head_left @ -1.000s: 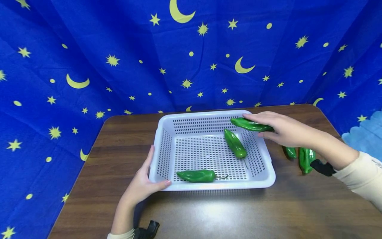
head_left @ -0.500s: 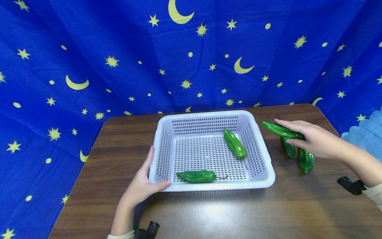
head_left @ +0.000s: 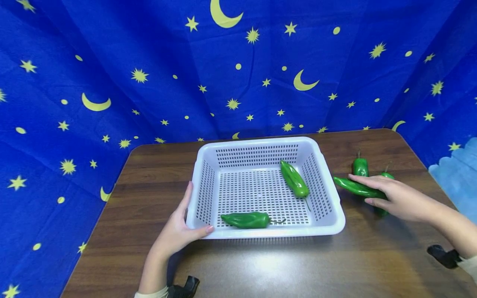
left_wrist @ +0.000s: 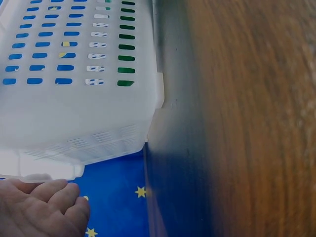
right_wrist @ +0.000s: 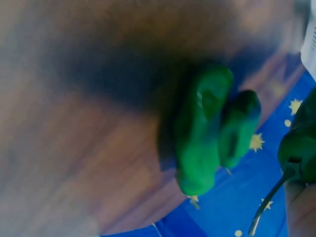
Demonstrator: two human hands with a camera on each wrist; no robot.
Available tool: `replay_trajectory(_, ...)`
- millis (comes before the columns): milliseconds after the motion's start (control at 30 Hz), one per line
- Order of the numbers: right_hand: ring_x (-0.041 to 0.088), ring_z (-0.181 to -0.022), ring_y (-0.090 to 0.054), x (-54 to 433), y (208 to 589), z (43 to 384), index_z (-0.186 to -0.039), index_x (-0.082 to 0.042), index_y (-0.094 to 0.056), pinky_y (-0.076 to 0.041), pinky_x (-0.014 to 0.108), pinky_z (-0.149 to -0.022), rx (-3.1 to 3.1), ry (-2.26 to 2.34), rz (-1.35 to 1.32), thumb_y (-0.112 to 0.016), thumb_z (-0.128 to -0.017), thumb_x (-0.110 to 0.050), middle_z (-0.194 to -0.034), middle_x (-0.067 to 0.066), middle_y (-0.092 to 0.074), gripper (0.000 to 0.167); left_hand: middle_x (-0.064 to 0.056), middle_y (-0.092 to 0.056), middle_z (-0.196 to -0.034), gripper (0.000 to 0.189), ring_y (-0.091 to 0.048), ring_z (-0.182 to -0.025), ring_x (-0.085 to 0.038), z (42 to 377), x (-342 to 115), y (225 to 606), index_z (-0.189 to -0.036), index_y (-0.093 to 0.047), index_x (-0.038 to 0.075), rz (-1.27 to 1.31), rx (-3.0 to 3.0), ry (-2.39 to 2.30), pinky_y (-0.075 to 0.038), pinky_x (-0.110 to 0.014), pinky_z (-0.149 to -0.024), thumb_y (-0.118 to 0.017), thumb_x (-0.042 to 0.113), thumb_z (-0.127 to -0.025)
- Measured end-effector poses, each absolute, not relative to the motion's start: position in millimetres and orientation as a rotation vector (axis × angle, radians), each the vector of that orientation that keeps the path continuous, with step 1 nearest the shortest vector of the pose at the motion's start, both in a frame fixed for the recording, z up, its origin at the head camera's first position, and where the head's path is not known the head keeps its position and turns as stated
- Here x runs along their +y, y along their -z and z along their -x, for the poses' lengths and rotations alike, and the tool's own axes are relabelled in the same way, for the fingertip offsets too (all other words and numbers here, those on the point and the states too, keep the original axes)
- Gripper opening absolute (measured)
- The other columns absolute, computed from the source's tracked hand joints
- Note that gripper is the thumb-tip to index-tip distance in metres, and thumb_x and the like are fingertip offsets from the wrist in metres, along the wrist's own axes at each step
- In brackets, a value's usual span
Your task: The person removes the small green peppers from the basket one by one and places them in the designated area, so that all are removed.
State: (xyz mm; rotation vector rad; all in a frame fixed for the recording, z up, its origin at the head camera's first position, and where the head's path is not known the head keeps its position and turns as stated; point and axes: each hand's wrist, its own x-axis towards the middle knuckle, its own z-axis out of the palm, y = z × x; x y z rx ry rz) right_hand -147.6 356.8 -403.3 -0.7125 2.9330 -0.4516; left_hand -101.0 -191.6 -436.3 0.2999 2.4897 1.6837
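A: Delta vs a second ago?
B: Right hand [head_left: 398, 199] was above the basket's right end. Now it's sitting outside, right of the white basket [head_left: 268, 234], partly screening two loose peppers [head_left: 360, 167] on the tabletop [head_left: 279, 265]. Their stems are now showing.
A: Fingers?
B: Right ones are pinching the held pepper [head_left: 355, 188] against the thumb, tip pointing at the basket. Left hand [head_left: 177, 225] is holding the basket's near-left corner, unchanged. Two inside peppers [head_left: 246, 220] are staying put.
A: Materials?
B: Basket is looking like moulded plastic, slotted walls, gridded floor. Peppers are shining, long, tapered. Tabletop is showing dark wood grain; blue cloth [head_left: 149, 49] is carrying yellow moons and stars.
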Motion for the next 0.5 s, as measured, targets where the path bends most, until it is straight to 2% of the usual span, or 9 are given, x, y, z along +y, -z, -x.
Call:
replay_trajectory(267, 0.039, -0.116, -0.061, 357, 423, 138, -0.148, -0.021, -0.049, -0.055, 0.057, -0.084, 2.936, 0.471, 0.789, -0.079, -0.081, -0.009, -0.132, 0.014, -0.064, 0.074, -0.018, -0.022, -0.163, 0.121, -0.056, -0.126, -0.039, 101, -193, 437, -0.159, 0.001, 0.034, -0.308, 2.509, -1.661, -0.056, -0.035, -0.096, -0.085, 0.017, -0.077)
replay_trajectory(500, 0.039, -0.115, -0.062, 354, 438, 135, -0.147, -0.019, -0.050, -0.056, 0.057, -0.085, 2.910, 0.500, 0.813, -0.079, -0.081, -0.009, -0.130, 0.014, -0.065, 0.072, -0.019, -0.023, -0.163, 0.121, -0.057, -0.124, -0.040, 101, -193, 438, -0.159, 0.000, 0.036, -0.313, 2.496, -1.667, -0.057, -0.032, -0.093, -0.086, 0.017, -0.077)
